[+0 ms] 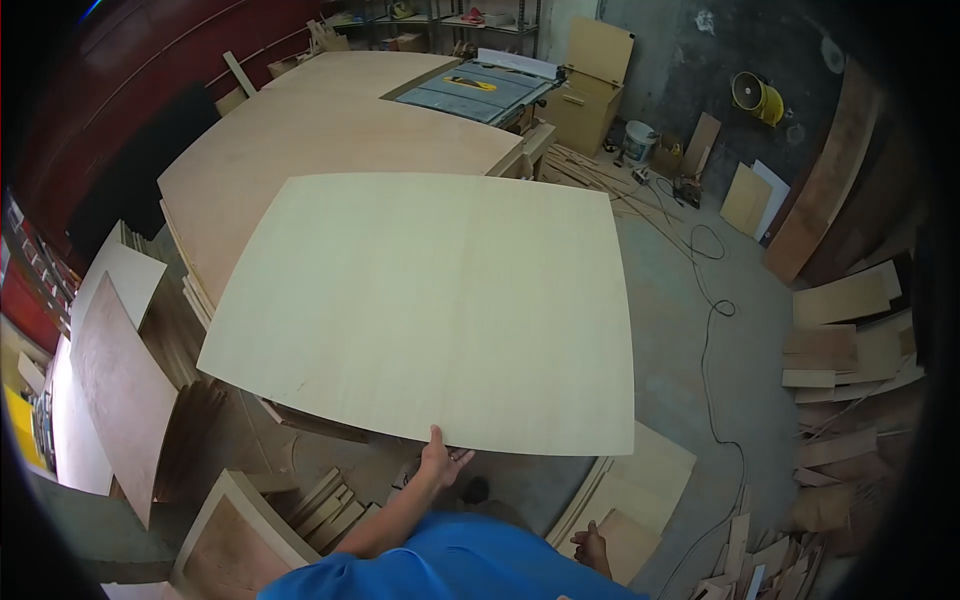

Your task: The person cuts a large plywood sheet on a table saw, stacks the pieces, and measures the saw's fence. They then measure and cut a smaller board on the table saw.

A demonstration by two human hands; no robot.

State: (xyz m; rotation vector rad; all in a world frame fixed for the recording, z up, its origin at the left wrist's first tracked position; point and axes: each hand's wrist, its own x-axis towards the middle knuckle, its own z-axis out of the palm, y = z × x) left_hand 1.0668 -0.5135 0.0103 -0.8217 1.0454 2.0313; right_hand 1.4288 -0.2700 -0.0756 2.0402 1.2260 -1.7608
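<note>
A large pale plywood sheet (430,310) fills the middle of the head view, its far part overlapping a workbench top. My left hand (440,464) grips its near edge, thumb on the upper face and fingers underneath. My right hand (591,548) hangs low at my right side, away from the sheet, fingers loosely bent and apart with nothing in them. It overlaps some leaning plywood offcuts (655,470) in this view.
Behind the sheet spreads a wide wooden worktop (330,110), with a table saw (475,88) set at its far right. A black cable (706,350) snakes across the floor. Board scraps (835,350) line the right; panels (125,380) stand upright on the left. A yellow fan (757,98) is farther back.
</note>
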